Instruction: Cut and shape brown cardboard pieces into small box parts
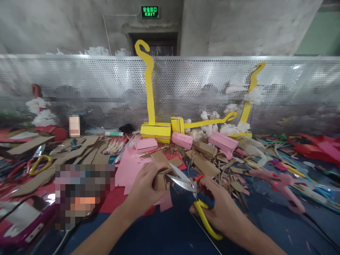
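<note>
My left hand [145, 189] is closed around a small piece of brown cardboard [160, 182], with the thumb on its near side. In my right hand [219, 200] is a pair of scissors [203, 209] with yellow and red handles. Their silver blades stand apart and point left, right at the cardboard's edge; whether they touch it I cannot tell. Below and behind my left hand lie sheets of pink paper [126, 168]. Just beyond both hands are cardboard offcuts [203, 163] and thin brown scraps.
Yellow hook-topped cardboard shapes [150, 92] stand at the back, beside pink boxes [223, 141]. A pink glue gun [283, 182] lies at right, its cord trailing. Another pair of scissors [41, 164] rests at left among cardboard strips. A perforated metal panel [106, 81] closes off the back.
</note>
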Motion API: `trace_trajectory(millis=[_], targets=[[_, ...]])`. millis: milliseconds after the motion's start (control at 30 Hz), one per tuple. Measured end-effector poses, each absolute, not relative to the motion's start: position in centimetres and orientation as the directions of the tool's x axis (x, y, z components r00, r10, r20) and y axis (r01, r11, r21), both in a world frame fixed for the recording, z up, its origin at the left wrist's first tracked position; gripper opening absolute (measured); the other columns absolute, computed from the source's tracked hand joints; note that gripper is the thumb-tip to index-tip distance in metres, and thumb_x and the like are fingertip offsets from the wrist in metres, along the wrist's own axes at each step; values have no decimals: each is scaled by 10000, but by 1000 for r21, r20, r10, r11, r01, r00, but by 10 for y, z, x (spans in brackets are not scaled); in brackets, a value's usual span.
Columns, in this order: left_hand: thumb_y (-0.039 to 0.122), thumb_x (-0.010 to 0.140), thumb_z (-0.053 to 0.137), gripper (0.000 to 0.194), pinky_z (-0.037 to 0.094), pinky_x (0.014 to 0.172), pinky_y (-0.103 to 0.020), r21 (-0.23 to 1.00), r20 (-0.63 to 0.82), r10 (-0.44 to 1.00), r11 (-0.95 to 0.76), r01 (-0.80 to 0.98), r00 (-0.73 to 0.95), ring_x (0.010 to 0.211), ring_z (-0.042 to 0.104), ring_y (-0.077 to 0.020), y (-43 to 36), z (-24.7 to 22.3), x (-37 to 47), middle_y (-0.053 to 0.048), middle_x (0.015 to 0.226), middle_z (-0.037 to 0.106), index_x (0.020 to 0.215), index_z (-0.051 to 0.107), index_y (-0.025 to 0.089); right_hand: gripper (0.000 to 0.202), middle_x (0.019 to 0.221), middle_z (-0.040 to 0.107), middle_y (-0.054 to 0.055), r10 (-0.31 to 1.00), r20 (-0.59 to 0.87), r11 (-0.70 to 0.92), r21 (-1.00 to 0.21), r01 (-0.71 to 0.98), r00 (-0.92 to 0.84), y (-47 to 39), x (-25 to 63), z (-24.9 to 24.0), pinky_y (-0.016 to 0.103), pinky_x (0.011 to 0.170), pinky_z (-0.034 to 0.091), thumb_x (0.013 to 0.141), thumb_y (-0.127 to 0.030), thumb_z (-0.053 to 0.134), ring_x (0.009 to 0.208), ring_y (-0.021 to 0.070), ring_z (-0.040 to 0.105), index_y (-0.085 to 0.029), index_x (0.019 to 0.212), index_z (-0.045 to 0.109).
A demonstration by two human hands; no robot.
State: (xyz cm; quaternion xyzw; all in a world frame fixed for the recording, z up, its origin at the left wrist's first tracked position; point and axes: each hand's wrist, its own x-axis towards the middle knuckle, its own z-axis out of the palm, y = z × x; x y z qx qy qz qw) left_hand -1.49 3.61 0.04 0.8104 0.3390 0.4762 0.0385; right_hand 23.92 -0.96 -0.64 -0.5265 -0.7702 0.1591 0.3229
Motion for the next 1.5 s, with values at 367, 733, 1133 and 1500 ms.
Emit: trace_trajectory(millis=[367,733,1133,1500], targets=[[-48,735,644,525,495,856,-361,276,785,499,-813,513,368,982,633,-228,44,-11,-19,-41,1069,712,1159,545,246,391,651,436,-83,950,214,313,-677,666,-229,-12,237,-7,242,540,294,737,-351,815,612,120,338,-233,743,442],[-43,778,627,457,484,885,-367,286,773,518,-800,528,366,1007,639,-230,43,-12,-17,-40,1080,715,1121,550,249,453,612,366,-99,956,195,294,-680,671,-221,-10,238,-12,244,526,248,715,-427,837,600,111,286,-226,695,432],[47,848,651,391,521,873,-349,367,769,564,-775,513,301,990,664,-213,41,-14,-12,-29,1062,707,1157,562,269,440,603,357,-97,963,194,269,-734,624,-187,-11,233,-13,242,517,239,696,-411,840,594,108,300,-220,671,445],[90,853,649,304,542,848,-387,347,780,556,-766,541,287,966,674,-227,42,-15,-11,-49,1036,707,1099,557,244,405,591,359,-93,961,222,274,-733,623,-162,-12,231,-7,229,506,261,704,-426,817,587,110,292,-217,664,472]])
